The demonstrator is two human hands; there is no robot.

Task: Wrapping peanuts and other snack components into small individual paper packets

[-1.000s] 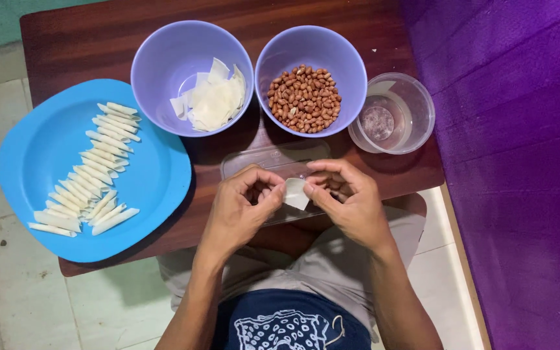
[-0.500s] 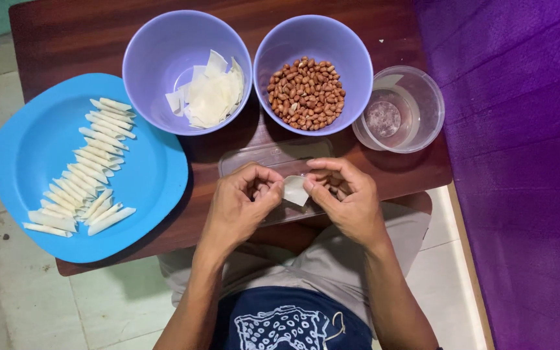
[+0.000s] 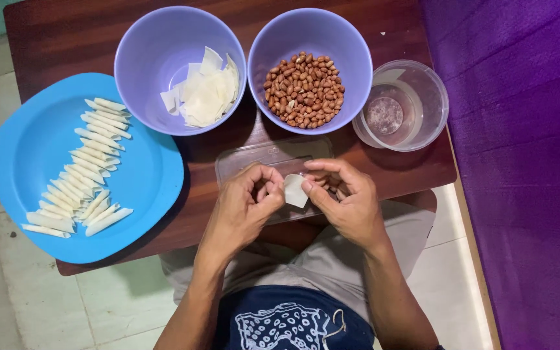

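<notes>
Both hands at near edge of table point(image 3: 98, 39), over clear flat lid point(image 3: 254, 159). Left hand point(image 3: 244, 207) and right hand point(image 3: 348, 201) pinch small white wrapper square point(image 3: 295, 190) between fingertips, so it stays taut. Right palm cups few peanuts. Rolled sticks point(image 3: 82, 175) lined on blue plate point(image 3: 150, 188) at left edge, kept apart from bowls.

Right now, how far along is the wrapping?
Done: about two dozen rolled sticks lie on the blue plate. In hand: left hand and right hand pinch one wrapper piece over a clear lid. Left: a pile of wrapper squares and a bowl of peanuts.
</notes>
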